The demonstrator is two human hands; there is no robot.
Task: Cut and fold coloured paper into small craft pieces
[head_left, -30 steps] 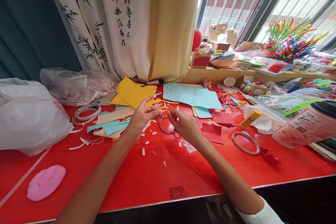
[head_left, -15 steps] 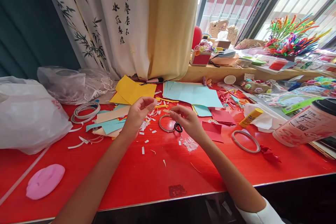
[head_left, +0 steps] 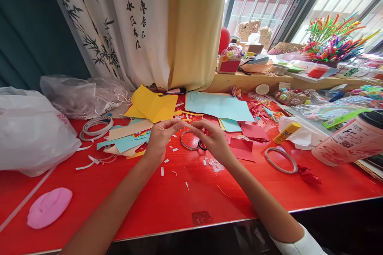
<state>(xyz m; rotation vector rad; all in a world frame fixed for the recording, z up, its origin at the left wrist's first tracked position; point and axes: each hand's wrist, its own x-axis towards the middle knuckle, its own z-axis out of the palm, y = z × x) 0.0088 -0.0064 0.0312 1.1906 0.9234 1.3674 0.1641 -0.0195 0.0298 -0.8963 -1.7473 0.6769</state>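
Note:
My left hand (head_left: 160, 137) and my right hand (head_left: 212, 137) meet over the middle of the red table, thumbs and forefingers pinched. Between the fingertips is a small peach-coloured paper strip (head_left: 187, 124), mostly hidden by the fingers. Beneath my right hand, a black loop (head_left: 202, 145) lies beside a thin roll of tape (head_left: 189, 143). Small white paper scraps (head_left: 216, 164) are scattered on the table below the hands. Left of my left hand lie cut sheets of light blue paper (head_left: 128, 143) and peach paper (head_left: 128, 130).
Yellow paper (head_left: 157, 105) and light blue sheets (head_left: 220, 106) lie behind the hands. To the right are red paper squares (head_left: 242, 150), a glue stick (head_left: 287, 133), another tape roll (head_left: 281, 161) and a tilted cup (head_left: 347, 139). Pink clay (head_left: 49, 208) and a white plastic bag (head_left: 32, 131) are left.
My hands have come together from a small gap. The paper strip, held by my right hand before, is now between the fingertips of both. The view has shifted slightly.

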